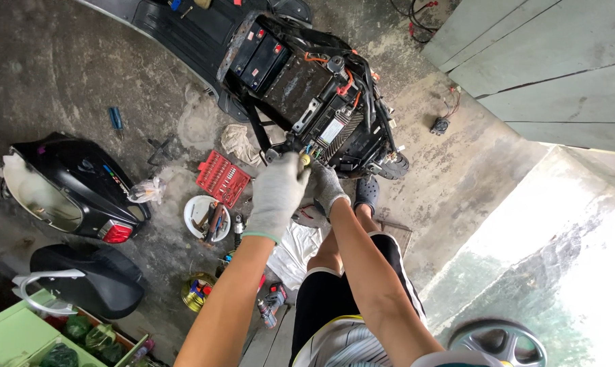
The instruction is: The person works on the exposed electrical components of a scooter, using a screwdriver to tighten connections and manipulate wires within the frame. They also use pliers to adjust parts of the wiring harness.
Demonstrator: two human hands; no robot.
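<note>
A stripped scooter frame [307, 88] with batteries, a controller and orange wiring stands on the concrete floor in front of me. My left hand [278, 194], in a grey knit glove, grips a screwdriver with a yellow and black handle [306, 160] held against the frame's near edge. My right hand [328, 187], also gloved, rests just right of it against the frame's lower edge; what its fingers hold is hidden. My legs in black shorts and a dark clog [366, 194] are below.
A red socket set case [222, 178], a white bowl of tools [207, 217], a rag [239, 143], a black body panel with tail light [69, 187], a black seat [83, 278] and a green crate [15, 333] lie at left. A wheel rim [501, 343] sits at lower right.
</note>
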